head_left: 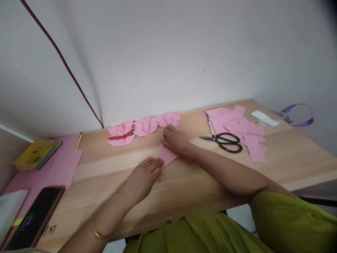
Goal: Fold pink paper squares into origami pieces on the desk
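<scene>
A small folded pink paper (pixel 167 155) lies on the wooden table (pixel 189 182), between my two hands. My left hand (pixel 143 177) lies flat on the table with its fingers stretched out, the fingertips pressing the paper's near left edge. My right hand (pixel 174 138) rests on the paper's far corner, fingers curled down and pressed onto it. Neither hand lifts the paper. A gold bangle (pixel 98 232) is on my left wrist.
Three folded pink paper shapes (pixel 144 127) line the wall. Black scissors (pixel 226 141), a pen (pixel 210 125) and several loose pink squares (pixel 244 131) lie right. A large pink sheet (pixel 59 165), yellow booklets (pixel 37 154) and a phone (pixel 35 218) sit left. A purple ribbon (pixel 300 117) hangs at far right.
</scene>
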{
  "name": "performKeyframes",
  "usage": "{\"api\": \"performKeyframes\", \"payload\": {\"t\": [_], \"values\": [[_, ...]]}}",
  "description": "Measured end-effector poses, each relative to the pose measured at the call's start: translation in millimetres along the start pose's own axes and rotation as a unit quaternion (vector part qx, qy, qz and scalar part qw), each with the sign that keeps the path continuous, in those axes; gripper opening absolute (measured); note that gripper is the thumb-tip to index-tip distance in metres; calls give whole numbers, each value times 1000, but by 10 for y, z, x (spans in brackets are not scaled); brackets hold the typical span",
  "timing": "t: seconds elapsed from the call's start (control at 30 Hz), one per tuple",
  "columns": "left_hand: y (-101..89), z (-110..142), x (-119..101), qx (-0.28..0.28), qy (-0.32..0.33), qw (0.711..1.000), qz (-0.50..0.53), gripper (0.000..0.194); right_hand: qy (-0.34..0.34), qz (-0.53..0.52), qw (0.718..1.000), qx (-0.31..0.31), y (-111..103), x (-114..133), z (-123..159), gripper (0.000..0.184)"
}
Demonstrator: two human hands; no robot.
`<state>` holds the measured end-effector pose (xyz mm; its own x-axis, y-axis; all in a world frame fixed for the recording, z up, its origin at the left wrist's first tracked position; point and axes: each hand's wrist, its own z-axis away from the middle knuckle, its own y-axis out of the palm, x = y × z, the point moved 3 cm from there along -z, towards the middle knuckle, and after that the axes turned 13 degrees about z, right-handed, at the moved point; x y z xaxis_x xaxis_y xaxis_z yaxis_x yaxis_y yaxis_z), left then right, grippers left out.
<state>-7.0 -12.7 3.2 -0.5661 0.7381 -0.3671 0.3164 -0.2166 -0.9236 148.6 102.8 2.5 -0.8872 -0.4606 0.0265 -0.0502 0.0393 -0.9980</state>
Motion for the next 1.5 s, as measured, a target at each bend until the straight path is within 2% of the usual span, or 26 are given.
{"api": "performKeyframes", "payload": {"t": [0.23,0.43,0.47,0.57,0.63,0.83,0.93,1.0,1.07,1.13,1.2,1.37,1.5], "values": [[-20,119,-77,-18,-12,1000,11,43,-4,-14,1000,4,23,-18,-12,21],[-4,153,-78,-35,-10,999,21,43,-3,-59,998,0,-66,-25,29,18],[-9,145,-81,-36,-9,999,21,43,-10,-54,998,-5,-77,-6,60,20],[-30,120,-97,-29,-19,999,14,41,-87,-46,995,-3,-63,100,155,35],[-35,108,-105,-24,-25,999,13,39,-103,-47,994,1,-33,134,174,39],[-2,103,-93,-30,-9,999,13,38,-35,-23,999,14,-14,10,-43,27],[5,101,-88,-35,-6,999,24,36,-31,-2,1000,-5,-66,-43,-111,21],[7,100,-89,-45,-4,999,28,35,-54,0,998,-16,-91,-29,-78,17],[14,101,-87,-54,-1,998,28,33,-109,-22,994,-13,-95,33,5,15],[23,103,-83,-58,1,998,27,33,-165,-42,985,15,-73,109,96,16],[28,103,-79,-59,-1,998,27,33,-183,-54,981,31,-54,152,141,14],[9,94,-92,-64,0,997,31,31,-121,-48,991,37,-20,78,-19,16],[-6,85,-105,-71,-1,997,29,30,-90,-27,995,18,-10,-24,-215,15]]}}
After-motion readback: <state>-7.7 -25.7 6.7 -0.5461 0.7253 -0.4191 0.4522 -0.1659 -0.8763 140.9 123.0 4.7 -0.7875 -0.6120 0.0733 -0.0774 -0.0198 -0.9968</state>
